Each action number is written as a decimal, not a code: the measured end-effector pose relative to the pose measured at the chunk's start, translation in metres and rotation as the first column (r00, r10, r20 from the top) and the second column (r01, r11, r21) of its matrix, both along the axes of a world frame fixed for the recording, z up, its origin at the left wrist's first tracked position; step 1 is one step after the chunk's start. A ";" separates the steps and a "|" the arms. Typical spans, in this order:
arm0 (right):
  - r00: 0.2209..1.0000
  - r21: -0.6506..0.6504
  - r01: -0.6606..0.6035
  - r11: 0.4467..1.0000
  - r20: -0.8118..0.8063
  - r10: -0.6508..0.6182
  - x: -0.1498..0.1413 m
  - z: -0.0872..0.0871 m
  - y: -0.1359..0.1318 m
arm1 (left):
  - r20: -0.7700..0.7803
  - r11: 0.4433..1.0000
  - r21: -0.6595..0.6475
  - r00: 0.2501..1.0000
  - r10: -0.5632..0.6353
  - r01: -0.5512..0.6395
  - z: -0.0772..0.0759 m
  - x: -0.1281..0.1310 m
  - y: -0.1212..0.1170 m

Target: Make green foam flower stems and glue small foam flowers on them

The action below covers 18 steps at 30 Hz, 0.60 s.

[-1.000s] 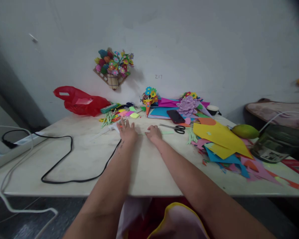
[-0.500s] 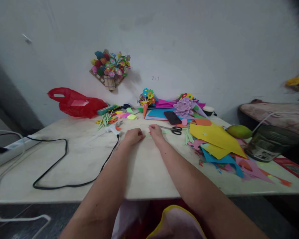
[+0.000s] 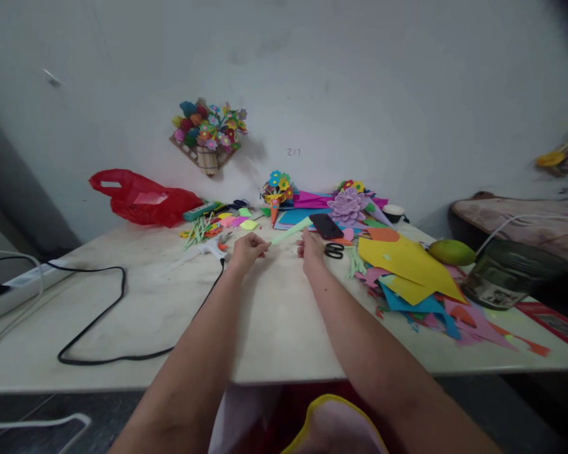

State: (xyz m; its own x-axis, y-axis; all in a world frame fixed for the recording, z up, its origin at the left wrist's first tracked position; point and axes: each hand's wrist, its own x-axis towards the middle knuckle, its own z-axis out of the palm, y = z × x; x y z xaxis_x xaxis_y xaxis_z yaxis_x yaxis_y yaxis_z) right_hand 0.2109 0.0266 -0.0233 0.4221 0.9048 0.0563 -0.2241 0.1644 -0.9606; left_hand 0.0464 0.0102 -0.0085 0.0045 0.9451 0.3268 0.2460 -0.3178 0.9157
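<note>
A long, pale green strip (image 3: 288,233), apparently paper or foam, slants up to the right above the table. My left hand (image 3: 248,253) pinches its lower left end between thumb and fingers. Just below the strip's far right end is my right hand (image 3: 313,250), its fingers curled; whether anything is between them I cannot make out. Black-handled scissors (image 3: 334,251) lie right beside that hand, which hides their blades. A dark phone (image 3: 326,226) rests just beyond the strip's end.
A white glue gun (image 3: 213,246) with a black cord (image 3: 92,321) lies left of my hands. Green strips (image 3: 201,228) and a red bag (image 3: 146,198) are behind it. Coloured sheets (image 3: 407,261), a green fruit (image 3: 451,252) and a glass jar (image 3: 511,271) occupy the right side.
My hands have moved apart, the right one shifting right toward the scissors. The green strip, mostly covered before, now shows stretched out and raised from my left hand.
</note>
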 end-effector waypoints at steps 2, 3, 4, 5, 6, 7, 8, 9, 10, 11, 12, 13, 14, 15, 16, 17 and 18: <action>0.980 -0.058 -0.151 0.987 -0.136 0.142 -0.006 0.004 -0.006 | 0.079 0.999 -0.009 0.996 -0.035 0.036 0.001 0.002 -0.002; 0.965 -0.055 -0.217 0.975 -0.160 0.206 -0.008 0.005 -0.008 | 0.101 0.999 -0.011 0.994 -0.051 0.052 0.001 0.003 -0.002; 0.954 -0.041 -0.262 0.964 -0.165 0.252 -0.010 0.006 -0.010 | 0.115 0.998 -0.013 0.991 -0.065 0.067 0.001 0.003 -0.002; 0.949 -0.027 -0.282 0.959 -0.156 0.275 -0.011 0.006 -0.012 | 0.130 0.997 -0.015 0.988 -0.079 0.081 0.000 0.003 -0.002; 0.951 -0.015 -0.277 0.961 -0.146 0.272 -0.011 0.006 -0.013 | 0.156 0.996 -0.013 0.984 -0.086 0.089 0.000 0.003 -0.001; 0.957 -0.008 -0.257 0.966 -0.142 0.253 -0.011 0.006 -0.013 | 0.197 0.996 -0.009 0.976 -0.091 0.094 0.000 0.002 -0.001; 0.962 -0.004 -0.232 0.973 -0.151 0.229 -0.010 0.006 -0.013 | 0.254 0.995 -0.008 0.963 -0.091 0.097 0.000 0.001 0.000; 0.964 -0.002 -0.207 0.978 -0.170 0.204 -0.010 0.005 -0.013 | 0.324 0.995 -0.014 0.942 -0.087 0.097 -0.001 0.000 0.000; 0.964 0.000 -0.184 0.983 -0.197 0.181 -0.009 0.005 -0.012 | 0.398 0.994 -0.031 0.914 -0.080 0.101 -0.001 0.000 0.001; 0.960 0.004 -0.165 0.986 -0.229 0.162 -0.009 0.005 -0.011 | 0.466 0.991 -0.061 0.882 -0.077 0.118 -0.001 -0.001 0.001; 0.954 0.010 -0.152 0.988 -0.261 0.149 -0.009 0.004 -0.011 | 0.516 0.984 -0.099 0.853 -0.077 0.149 -0.002 0.000 0.001; 0.947 0.017 -0.141 0.990 -0.290 0.139 -0.010 0.004 -0.011 | 0.545 0.972 -0.138 0.834 -0.084 0.189 -0.002 0.001 0.001; 0.940 0.024 -0.132 0.991 -0.314 0.133 -0.011 0.004 -0.011 | 0.559 0.958 -0.170 0.824 -0.098 0.230 -0.004 0.003 0.000; 0.934 0.030 -0.128 0.991 -0.332 0.131 -0.013 0.005 -0.012 | 0.557 0.944 -0.193 0.821 -0.120 0.269 -0.005 0.005 0.000; 0.930 0.035 -0.130 0.991 -0.342 0.135 -0.016 0.005 -0.013 | 0.547 0.931 -0.206 0.824 -0.147 0.303 -0.006 0.008 -0.001; 0.928 0.039 -0.139 0.989 -0.344 0.144 -0.018 0.005 -0.014 | 0.537 0.923 -0.207 0.826 -0.169 0.324 -0.008 0.011 -0.001; 0.926 0.038 -0.156 0.987 -0.342 0.159 -0.021 0.006 -0.016 | 0.534 0.922 -0.195 0.825 -0.187 0.335 -0.009 0.014 -0.001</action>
